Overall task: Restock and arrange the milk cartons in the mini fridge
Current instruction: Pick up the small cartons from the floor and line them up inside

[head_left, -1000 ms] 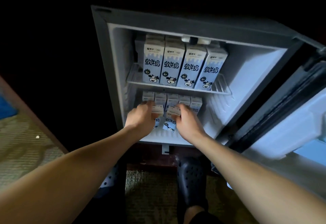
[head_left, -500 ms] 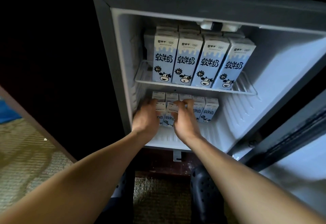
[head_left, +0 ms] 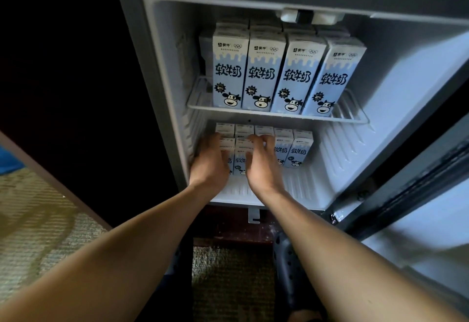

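Mini fridge (head_left: 162,73) open, door (head_left: 429,225) swung to the right. Wire shelf (head_left: 351,112) carries four upright milk cartons (head_left: 276,73) in the front row, cow faces forward, more rows packed behind. Lower compartment: smaller cartons (head_left: 291,147) standing in rows on the fridge floor (head_left: 304,184). Both hands reach into the lower left part. Left hand (head_left: 209,161) lies against the leftmost front carton, fingers forward; cannot tell whether it grips or only presses. Right hand (head_left: 258,161) just beside it, fingers curled over the top of the next carton (head_left: 241,153), which stands slightly ahead of its row; grip looks light, not certain. Two cartons at right stand untouched. Carpet (head_left: 38,233) below, dark shoe (head_left: 291,271) near the fridge base.
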Tool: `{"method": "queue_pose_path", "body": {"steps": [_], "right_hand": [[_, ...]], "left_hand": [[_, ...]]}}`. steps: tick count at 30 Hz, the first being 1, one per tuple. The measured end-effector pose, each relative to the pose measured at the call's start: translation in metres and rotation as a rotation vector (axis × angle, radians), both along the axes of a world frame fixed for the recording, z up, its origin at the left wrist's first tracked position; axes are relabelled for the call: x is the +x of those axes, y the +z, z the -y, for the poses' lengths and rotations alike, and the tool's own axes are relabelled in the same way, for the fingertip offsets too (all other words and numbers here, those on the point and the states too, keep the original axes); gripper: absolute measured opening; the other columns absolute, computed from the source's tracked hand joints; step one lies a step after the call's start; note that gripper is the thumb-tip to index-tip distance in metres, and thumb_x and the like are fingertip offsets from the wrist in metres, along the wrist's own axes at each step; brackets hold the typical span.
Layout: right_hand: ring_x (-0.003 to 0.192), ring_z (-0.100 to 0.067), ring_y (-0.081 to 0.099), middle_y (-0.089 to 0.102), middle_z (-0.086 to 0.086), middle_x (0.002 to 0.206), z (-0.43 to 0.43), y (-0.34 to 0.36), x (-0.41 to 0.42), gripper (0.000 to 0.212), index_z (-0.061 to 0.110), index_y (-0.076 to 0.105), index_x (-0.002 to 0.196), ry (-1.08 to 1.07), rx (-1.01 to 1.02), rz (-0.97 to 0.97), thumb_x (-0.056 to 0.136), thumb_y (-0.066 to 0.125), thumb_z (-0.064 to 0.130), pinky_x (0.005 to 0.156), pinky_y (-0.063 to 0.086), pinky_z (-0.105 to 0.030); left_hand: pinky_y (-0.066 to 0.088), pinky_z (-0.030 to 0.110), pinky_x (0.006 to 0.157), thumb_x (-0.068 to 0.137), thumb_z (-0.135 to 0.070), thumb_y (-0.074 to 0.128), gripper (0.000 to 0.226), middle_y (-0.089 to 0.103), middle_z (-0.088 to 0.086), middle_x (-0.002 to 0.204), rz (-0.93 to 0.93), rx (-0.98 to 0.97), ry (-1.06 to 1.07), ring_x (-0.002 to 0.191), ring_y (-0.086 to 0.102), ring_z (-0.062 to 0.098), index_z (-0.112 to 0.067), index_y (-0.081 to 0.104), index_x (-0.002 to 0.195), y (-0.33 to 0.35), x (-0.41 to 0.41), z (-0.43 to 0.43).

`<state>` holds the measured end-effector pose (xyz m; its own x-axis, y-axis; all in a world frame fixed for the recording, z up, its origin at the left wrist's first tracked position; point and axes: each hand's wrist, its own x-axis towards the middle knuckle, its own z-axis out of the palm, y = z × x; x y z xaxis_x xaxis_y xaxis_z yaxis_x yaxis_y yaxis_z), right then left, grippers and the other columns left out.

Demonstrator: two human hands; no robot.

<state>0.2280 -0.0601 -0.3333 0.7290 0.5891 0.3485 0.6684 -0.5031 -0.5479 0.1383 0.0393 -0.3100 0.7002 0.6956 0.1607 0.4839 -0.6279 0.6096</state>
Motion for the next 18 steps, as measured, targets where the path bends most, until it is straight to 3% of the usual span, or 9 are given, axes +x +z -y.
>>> {"method": "queue_pose_path", "body": {"steps": [4, 8, 13, 16, 18], "right_hand": [[0.087, -0.029, 0.064, 0.039, -0.009, 0.133, 0.003, -0.005, -0.001, 0.048, 0.016, 0.046, 0.135, 0.017, 0.047, -0.007, 0.092, 0.057, 0.000, 0.067, 0.053, -0.035], [0.090, -0.027, 0.064, 0.039, -0.008, 0.135, 0.005, -0.007, -0.002, 0.046, 0.015, 0.045, 0.137, 0.048, 0.070, -0.051, 0.094, 0.054, -0.001, 0.071, 0.052, -0.033], [0.083, -0.029, 0.066, 0.045, -0.011, 0.132, 0.006, -0.004, 0.008, 0.038, 0.013, 0.050, 0.132, 0.068, 0.060, -0.044, 0.096, 0.051, 0.001, 0.062, 0.047, -0.032], [0.082, -0.029, 0.066, 0.047, -0.011, 0.129, 0.008, -0.005, 0.009, 0.038, 0.014, 0.051, 0.131, 0.098, 0.076, -0.032, 0.095, 0.053, 0.002, 0.068, 0.056, -0.040], [0.084, -0.030, 0.067, 0.047, -0.010, 0.130, 0.008, -0.006, 0.008, 0.041, 0.016, 0.050, 0.131, 0.106, 0.069, -0.033, 0.093, 0.055, 0.002, 0.072, 0.057, -0.045]], "left_hand": [[0.042, 0.033, 0.081, 0.096, -0.023, 0.054, 0.033, 0.052, 0.008, 0.124, 0.071, -0.116, 0.024, 0.108, 0.055, 0.028, -0.021, 0.037, 0.124, -0.005, 0.004, 0.000], [0.047, 0.034, 0.083, 0.093, -0.030, 0.057, 0.023, 0.052, 0.003, 0.116, 0.117, -0.163, 0.054, 0.102, 0.058, 0.023, -0.028, 0.041, 0.110, -0.009, 0.008, -0.004], [0.047, 0.035, 0.087, 0.093, -0.026, 0.059, 0.025, 0.049, 0.005, 0.116, 0.175, -0.136, 0.058, 0.104, 0.053, 0.023, -0.020, 0.046, 0.113, -0.011, 0.010, -0.002], [0.041, 0.030, 0.086, 0.094, -0.025, 0.060, 0.026, 0.048, 0.007, 0.117, 0.192, -0.096, 0.070, 0.106, 0.051, 0.024, -0.015, 0.047, 0.115, -0.013, 0.009, 0.001], [0.045, 0.034, 0.087, 0.094, -0.025, 0.059, 0.026, 0.048, 0.007, 0.117, 0.196, -0.077, 0.075, 0.106, 0.052, 0.025, -0.015, 0.046, 0.114, -0.014, 0.008, 0.001]]}}
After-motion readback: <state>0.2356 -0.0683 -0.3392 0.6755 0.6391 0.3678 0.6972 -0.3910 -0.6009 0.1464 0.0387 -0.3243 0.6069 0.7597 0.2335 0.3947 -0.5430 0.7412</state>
